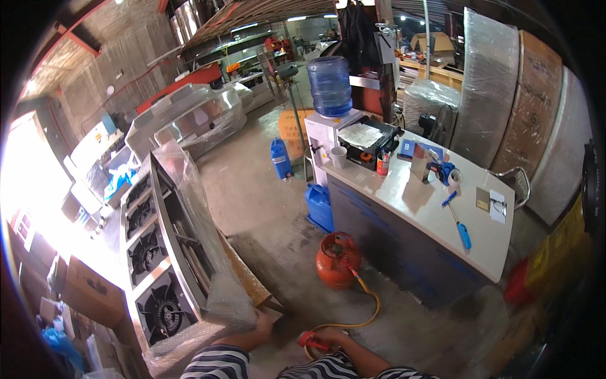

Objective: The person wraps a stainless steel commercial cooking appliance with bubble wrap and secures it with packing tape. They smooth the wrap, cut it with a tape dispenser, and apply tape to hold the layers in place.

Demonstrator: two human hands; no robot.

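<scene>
My right hand (338, 343) is closed around a small red object (314, 340) whose exact kind I cannot make out. A yellow hose (377, 304) runs from the orange-red gas cylinder (339, 260) on the floor and curves back to this hand, passing beside the red object. My left hand (261, 330) is at the near corner of a steel gas stove (201, 312), low against its wrapping; its fingers are blurred and I cannot tell how they lie. Clear plastic film covers much of the stove, which has several black burners (165, 311) in a row.
At the right stands a counter (404, 199) with a mug (339, 156), tape and a blue-handled tool (464, 236). A water dispenser (327, 126) with a blue bottle and blue jerrycans (320, 205) stand by its far end. A cardboard box (95, 290) is left of the stove.
</scene>
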